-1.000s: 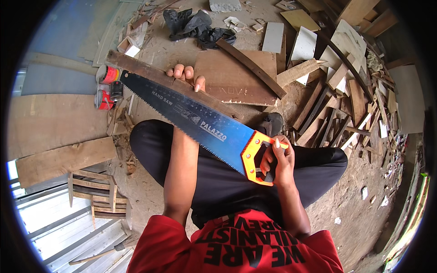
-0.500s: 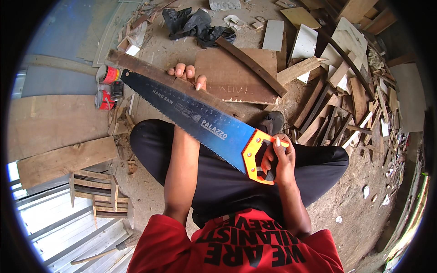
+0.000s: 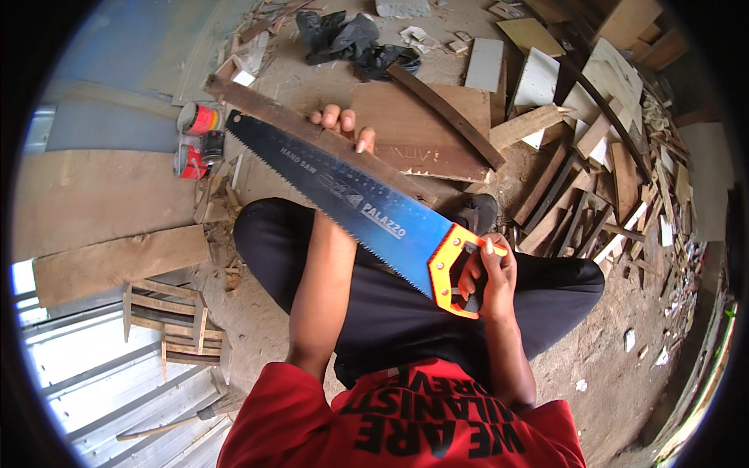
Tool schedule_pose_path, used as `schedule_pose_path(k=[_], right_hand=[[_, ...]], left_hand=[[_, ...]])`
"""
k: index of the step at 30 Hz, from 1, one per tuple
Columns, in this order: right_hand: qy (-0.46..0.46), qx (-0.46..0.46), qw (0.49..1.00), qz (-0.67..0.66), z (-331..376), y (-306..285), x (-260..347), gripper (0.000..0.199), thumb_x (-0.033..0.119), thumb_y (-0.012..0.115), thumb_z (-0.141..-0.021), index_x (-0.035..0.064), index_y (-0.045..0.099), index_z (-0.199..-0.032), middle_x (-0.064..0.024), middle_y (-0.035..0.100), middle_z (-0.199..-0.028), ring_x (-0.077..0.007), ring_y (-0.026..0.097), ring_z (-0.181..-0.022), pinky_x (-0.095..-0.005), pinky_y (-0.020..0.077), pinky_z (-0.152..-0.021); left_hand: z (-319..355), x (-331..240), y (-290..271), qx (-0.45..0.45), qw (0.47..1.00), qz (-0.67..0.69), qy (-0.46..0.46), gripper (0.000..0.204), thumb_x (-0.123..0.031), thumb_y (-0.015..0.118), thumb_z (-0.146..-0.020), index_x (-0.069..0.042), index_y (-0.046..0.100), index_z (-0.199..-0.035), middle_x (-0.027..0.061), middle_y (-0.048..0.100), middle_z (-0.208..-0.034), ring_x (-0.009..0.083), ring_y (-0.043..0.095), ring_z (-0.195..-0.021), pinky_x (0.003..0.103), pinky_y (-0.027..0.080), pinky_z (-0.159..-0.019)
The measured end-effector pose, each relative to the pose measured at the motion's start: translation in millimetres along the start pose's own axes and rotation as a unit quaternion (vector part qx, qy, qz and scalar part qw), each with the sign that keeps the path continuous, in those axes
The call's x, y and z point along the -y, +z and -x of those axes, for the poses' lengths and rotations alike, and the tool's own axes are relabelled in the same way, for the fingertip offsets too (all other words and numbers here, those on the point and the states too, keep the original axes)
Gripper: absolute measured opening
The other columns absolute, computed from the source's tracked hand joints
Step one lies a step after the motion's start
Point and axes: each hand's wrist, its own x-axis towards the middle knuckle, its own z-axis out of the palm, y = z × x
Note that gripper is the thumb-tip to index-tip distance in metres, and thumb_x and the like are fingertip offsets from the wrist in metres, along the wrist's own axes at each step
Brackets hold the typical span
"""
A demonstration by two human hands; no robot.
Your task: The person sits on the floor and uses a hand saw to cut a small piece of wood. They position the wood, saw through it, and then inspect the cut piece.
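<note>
A handsaw (image 3: 337, 195) with a dark-to-blue blade and an orange and black handle lies slantwise in front of my lap, flat side up. My right hand (image 3: 497, 282) is wrapped round its handle. Along the blade's far edge runs a dark brown wooden strip (image 3: 269, 108), partly covered by the saw. My left hand (image 3: 343, 125) grips this strip near its middle; its fingertips curl over the far edge, while the blade hides the palm. The saw's teeth face toward me, and its tip points to the far left.
Beyond the strip lies a brown board (image 3: 421, 129) with a dark curved slat (image 3: 446, 115) across it. Scrap wood (image 3: 581, 195) is heaped on the right. Paint tins (image 3: 200, 121) stand at left, near plywood sheets (image 3: 101, 191) and a small slatted wooden piece (image 3: 175, 320). Black plastic (image 3: 355, 43) lies far off.
The view has shifted, so the whole scene sits a little farther right. Both hands keep their holds; the saw and strip stay together at nearly the same slant.
</note>
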Motion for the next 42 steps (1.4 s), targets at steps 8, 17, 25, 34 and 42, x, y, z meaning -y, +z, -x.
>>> schedule_pose_path(k=[8, 17, 25, 34, 42], right_hand=[[-0.024, -0.015, 0.999, 0.044, 0.4, 1.5, -4.2, 0.024, 0.03, 0.05, -0.101, 0.0064, 0.049, -0.103, -0.0026, 0.041, -0.061, -0.0122, 0.041, -0.039, -0.0276, 0.0389, -0.035], [-0.022, -0.018, 0.999, 0.045, 0.8, 1.2, -4.4, 0.025, 0.031, 0.051, -0.101, 0.0065, 0.048, -0.103, -0.0024, 0.04, -0.061, -0.0116, 0.04, -0.038, -0.0269, 0.0373, -0.034], [-0.026, -0.023, 0.998, 0.045, 1.9, 4.8, -2.9, 0.026, 0.031, 0.051, -0.101, 0.0062, 0.048, -0.104, -0.0022, 0.039, -0.061, -0.0113, 0.039, -0.038, -0.0268, 0.0366, -0.034], [-0.027, -0.022, 0.998, 0.043, 2.3, 5.0, -2.2, 0.026, 0.032, 0.051, -0.101, 0.0063, 0.048, -0.103, -0.0019, 0.04, -0.061, -0.0107, 0.039, -0.038, -0.0263, 0.036, -0.034], [-0.027, -0.023, 0.998, 0.048, 2.3, 5.8, -0.7, 0.025, 0.032, 0.051, -0.101, 0.0069, 0.047, -0.099, -0.0016, 0.039, -0.061, -0.0106, 0.039, -0.038, -0.026, 0.036, -0.033]], left_hand=[[1.1, 3.5, 4.2, -0.033, 0.999, -0.009, 0.011, 0.024, -0.032, 0.042, -0.101, -0.014, 0.057, -0.106, 0.0008, 0.055, -0.099, 0.018, 0.049, -0.099, 0.033, 0.043, -0.067], [2.2, 4.7, 9.8, -0.031, 0.999, -0.008, 0.018, 0.023, -0.029, 0.043, -0.101, -0.012, 0.056, -0.108, 0.0013, 0.055, -0.101, 0.0187, 0.05, -0.099, 0.032, 0.044, -0.068], [2.0, 3.7, 13.0, -0.052, 0.998, 0.01, 0.022, 0.022, -0.03, 0.045, -0.1, -0.012, 0.056, -0.105, 0.0034, 0.053, -0.098, 0.0204, 0.05, -0.097, 0.035, 0.046, -0.066], [2.0, 3.4, 9.2, -0.042, 0.998, 0.03, 0.02, 0.024, -0.029, 0.044, -0.1, -0.01, 0.057, -0.105, 0.005, 0.053, -0.098, 0.0219, 0.051, -0.097, 0.037, 0.046, -0.066], [0.6, 3.0, 8.5, 0.015, 1.0, 0.004, 0.014, 0.024, -0.027, 0.037, -0.103, -0.011, 0.054, -0.109, 0.0026, 0.054, -0.102, 0.0192, 0.05, -0.1, 0.032, 0.044, -0.069]])
